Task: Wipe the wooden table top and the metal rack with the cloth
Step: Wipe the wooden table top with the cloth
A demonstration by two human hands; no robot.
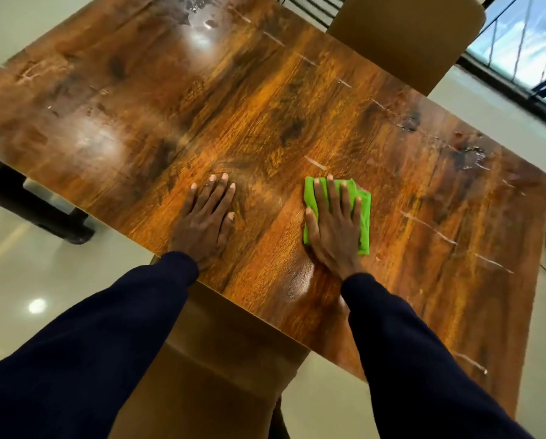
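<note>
The wooden table top [265, 99] fills most of the view, glossy, with pale streaks and wet marks near its far and right edges. A folded green cloth [364, 213] lies on it near the front edge. My right hand [333, 223] presses flat on the cloth, fingers straight and spread. My left hand [206, 217] rests flat on the bare wood to the left of the cloth, fingers straight. A black metal rack [316, 6] shows only as a few bars at the top edge.
A tan chair back [408, 36] stands beyond the table's far side. Another tan chair [221, 359] sits under the near edge, between my arms. A dark bench [27, 204] stands on the tiled floor at the left. A barred window [525, 42] is at the top right.
</note>
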